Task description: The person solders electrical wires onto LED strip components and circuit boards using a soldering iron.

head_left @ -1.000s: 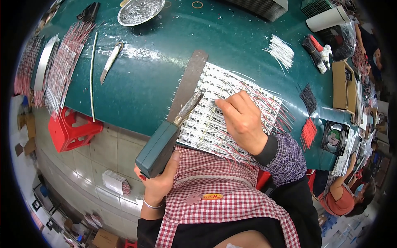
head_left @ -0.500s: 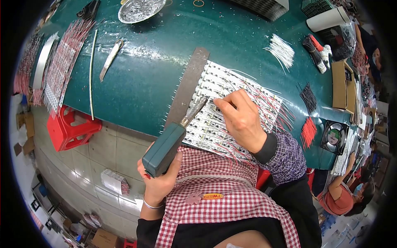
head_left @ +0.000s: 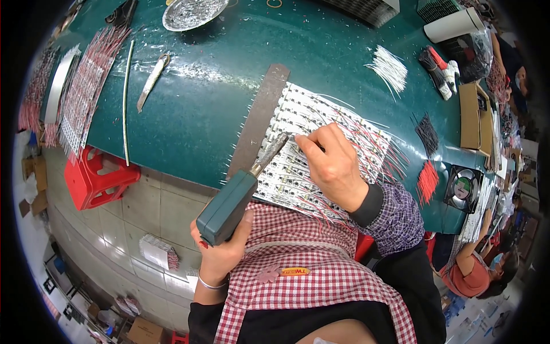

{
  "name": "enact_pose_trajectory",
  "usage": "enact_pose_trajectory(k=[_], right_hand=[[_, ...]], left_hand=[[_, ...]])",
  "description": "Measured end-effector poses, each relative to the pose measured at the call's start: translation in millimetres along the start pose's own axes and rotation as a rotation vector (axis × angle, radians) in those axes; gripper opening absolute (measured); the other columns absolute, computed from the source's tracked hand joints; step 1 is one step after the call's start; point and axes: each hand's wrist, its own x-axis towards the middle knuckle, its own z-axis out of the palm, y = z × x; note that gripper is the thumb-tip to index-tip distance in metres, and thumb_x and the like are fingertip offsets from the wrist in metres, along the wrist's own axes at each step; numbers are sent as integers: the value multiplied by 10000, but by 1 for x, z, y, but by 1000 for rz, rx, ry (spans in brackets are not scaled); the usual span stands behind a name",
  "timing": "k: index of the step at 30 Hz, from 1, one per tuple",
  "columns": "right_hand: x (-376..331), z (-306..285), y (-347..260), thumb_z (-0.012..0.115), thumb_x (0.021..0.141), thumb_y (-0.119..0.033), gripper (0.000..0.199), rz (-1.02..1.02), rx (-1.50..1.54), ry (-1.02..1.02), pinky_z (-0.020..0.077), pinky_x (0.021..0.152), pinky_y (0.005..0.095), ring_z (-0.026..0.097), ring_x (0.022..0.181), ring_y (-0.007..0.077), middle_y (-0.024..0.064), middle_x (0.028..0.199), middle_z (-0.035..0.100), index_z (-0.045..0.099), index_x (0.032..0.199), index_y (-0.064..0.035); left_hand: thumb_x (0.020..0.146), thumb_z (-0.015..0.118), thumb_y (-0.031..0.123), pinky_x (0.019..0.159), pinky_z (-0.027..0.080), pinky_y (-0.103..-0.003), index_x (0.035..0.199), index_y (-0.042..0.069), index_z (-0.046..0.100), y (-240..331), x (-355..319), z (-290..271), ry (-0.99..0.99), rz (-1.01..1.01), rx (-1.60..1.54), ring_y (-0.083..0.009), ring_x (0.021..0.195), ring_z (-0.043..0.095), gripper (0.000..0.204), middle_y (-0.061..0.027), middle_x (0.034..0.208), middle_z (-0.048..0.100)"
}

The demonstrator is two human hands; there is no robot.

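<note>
Teal-handled soldering iron point(head_left: 235, 200) is clamped in the left hand point(head_left: 220, 252), its tip resting on the white LED strip panel point(head_left: 321, 149) lying on the green worktop point(head_left: 195, 109). The right hand point(head_left: 332, 166) rests on the panel just right of the tip, fingers pinched together on a thin wire. A grey metal bar point(head_left: 260, 117) lies along the panel's left edge.

The iron point(head_left: 240, 195) has swung its tip right along the board point(head_left: 321, 155), closer to the right hand point(head_left: 332, 166).
</note>
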Motion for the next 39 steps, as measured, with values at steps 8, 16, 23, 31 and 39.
enact_pose_trajectory(k=[8, 16, 23, 31, 39], right_hand=[[0, 1, -1, 608, 671, 23, 254, 9, -1, 23, 448, 598, 334, 510, 739, 229, 79, 797, 507, 632, 924, 9], [-3, -6, -10, 635, 646, 72, 282, -26, 18, 84, 423, 569, 341, 508, 701, 229, 72, 756, 502, 651, 917, -5], [-7, -2, -10, 678, 686, 108, 267, 32, 85, 43, 420, 552, 338, 516, 666, 225, 71, 733, 514, 665, 921, -17], [-9, 0, -10, 618, 677, 63, 284, 14, 53, 13, 443, 568, 327, 506, 720, 215, 67, 775, 497, 652, 945, -26], [-7, 0, -11, 681, 652, 97, 302, 30, 31, 20, 448, 552, 333, 539, 680, 219, 70, 740, 532, 689, 932, -16]], left_hand=[[744, 756, 10, 607, 520, -260, 913, -43, 701, 0, -5, -1, 78, -74, -70, -129, 675, 669, 185, -85, 806, 716], [743, 758, -2, 610, 518, -257, 919, -52, 699, 1, -10, -3, 121, -68, -133, -123, 686, 665, 192, -87, 815, 716], [740, 772, 14, 576, 496, -255, 884, -21, 703, -4, -13, -5, 91, 2, -27, -123, 627, 648, 163, -69, 781, 706], [738, 760, -11, 589, 493, -253, 885, -25, 685, -7, -14, -6, 57, 43, -26, -121, 647, 639, 165, -64, 793, 685], [746, 734, -48, 597, 487, -242, 905, -52, 665, -4, -12, -8, -3, -42, -84, -104, 700, 628, 173, -69, 825, 661]])
